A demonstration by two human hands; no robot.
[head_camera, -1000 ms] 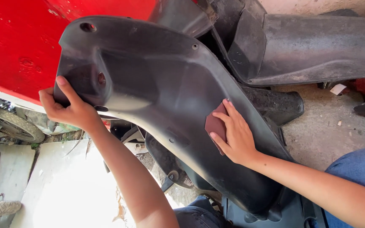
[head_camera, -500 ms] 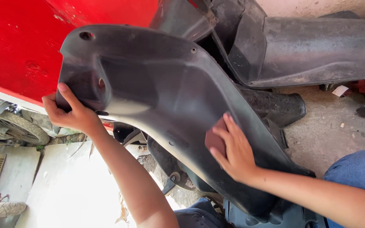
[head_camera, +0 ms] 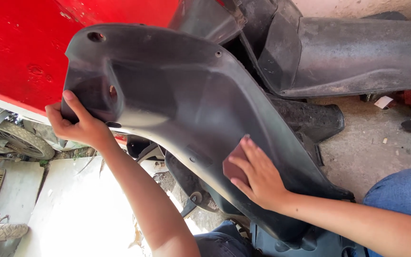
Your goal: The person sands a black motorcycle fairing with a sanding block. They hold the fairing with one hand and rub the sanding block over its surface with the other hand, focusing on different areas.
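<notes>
Hands work a large dark-grey moulded plastic vehicle panel (head_camera: pixel 186 109) in the head view. Its long axis runs diagonally, from the holed end at upper left, against the red painted body panel (head_camera: pixel 20 52), down to the lower right near the blue-jeaned knee (head_camera: pixel 400 200). The left hand (head_camera: pixel 79 126) is closed around the upper-left end. The right hand (head_camera: pixel 258 176) lies flat, fingers pressing a reddish-brown sanding pad (head_camera: pixel 234 164) against the panel. Compared with half a second ago, the right hand and pad sit slightly lower.
</notes>
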